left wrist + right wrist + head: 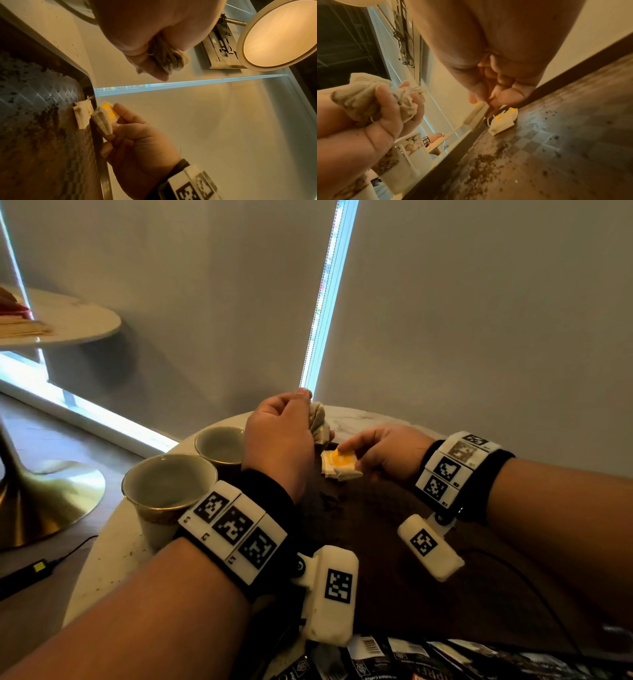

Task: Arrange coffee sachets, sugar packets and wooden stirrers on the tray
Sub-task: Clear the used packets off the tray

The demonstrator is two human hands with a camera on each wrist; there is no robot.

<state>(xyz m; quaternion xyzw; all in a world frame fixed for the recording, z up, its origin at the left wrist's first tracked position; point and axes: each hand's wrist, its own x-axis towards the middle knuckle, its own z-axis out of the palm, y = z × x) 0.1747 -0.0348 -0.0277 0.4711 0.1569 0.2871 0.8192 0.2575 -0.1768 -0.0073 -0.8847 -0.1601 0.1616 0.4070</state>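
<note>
**Packet held at the tray edge, tray floor dirty**

The right hand [383, 453] pinches a small white packet with a yellow mark [337, 457] between thumb and fingers, just above the far edge of the dark tray [394, 542]. A second packet of the same kind [504, 123] lies on the tray floor, close to that rim. The left hand [279, 440] is closed around a crumpled beige cloth [320, 419], lifted above the table.

The risk, as I judge it: the packet is held right at the rim, so if released there it may slide off onto the marble table [363, 419]. Also, the dark sachets [445, 659] at the near edge are not yet arranged.

Only the wrist views show the dark crumbs [481, 166] scattered on the tray; a packet put down there would lie on them. Only the head view shows the two cups [168, 484] beside the left wrist, which a careless forearm could knock.
</note>
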